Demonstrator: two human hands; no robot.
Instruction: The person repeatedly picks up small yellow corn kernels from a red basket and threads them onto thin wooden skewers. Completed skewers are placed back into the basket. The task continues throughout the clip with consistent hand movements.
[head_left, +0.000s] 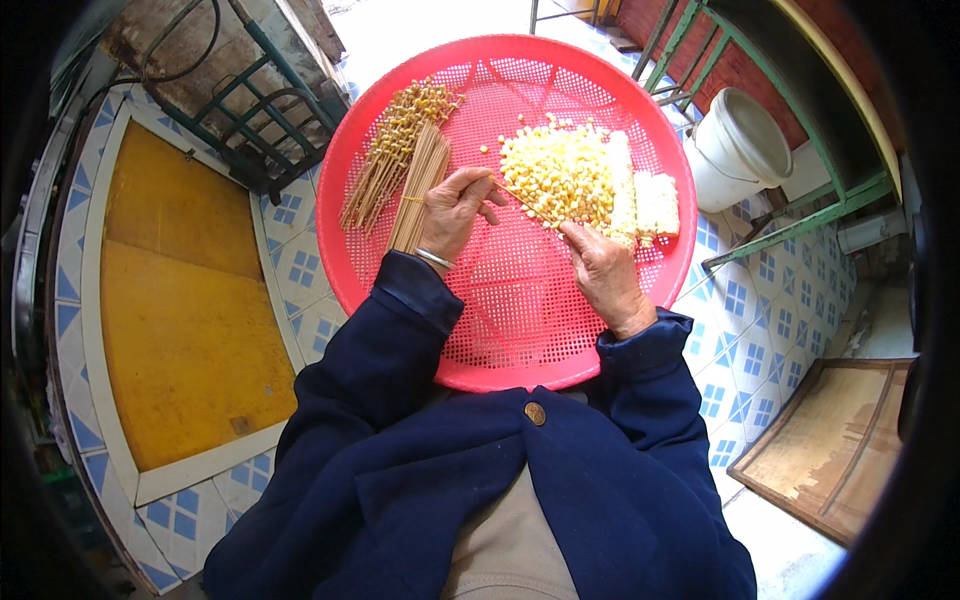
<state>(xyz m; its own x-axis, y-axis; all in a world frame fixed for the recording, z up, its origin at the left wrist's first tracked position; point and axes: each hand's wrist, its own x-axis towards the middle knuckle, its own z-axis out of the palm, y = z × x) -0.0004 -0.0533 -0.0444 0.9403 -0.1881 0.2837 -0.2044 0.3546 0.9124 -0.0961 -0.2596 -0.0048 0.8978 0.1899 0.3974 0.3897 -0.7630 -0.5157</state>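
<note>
A thin wooden stick (517, 198) stretches between my two hands over a round red plastic mesh tray (517, 300). My left hand (459, 208) pinches one end of it between thumb and forefinger. The fingers of my right hand (606, 271) close on the other end, beside a heap of yellow corn kernels (555, 169). Stripped corn cobs (654, 206) lie to the right of the heap. Left of my left hand is a bundle of plain sticks (420, 187) held by a yellow band. Farther left lie many sticks tipped with kernels (401, 142).
A yellow panel with a pale frame (195, 300) lies at left, near a green metal hand truck (259, 112). At right are a white bucket (739, 150), a green metal frame (802, 217) and a wooden board (825, 442) on the tiled floor.
</note>
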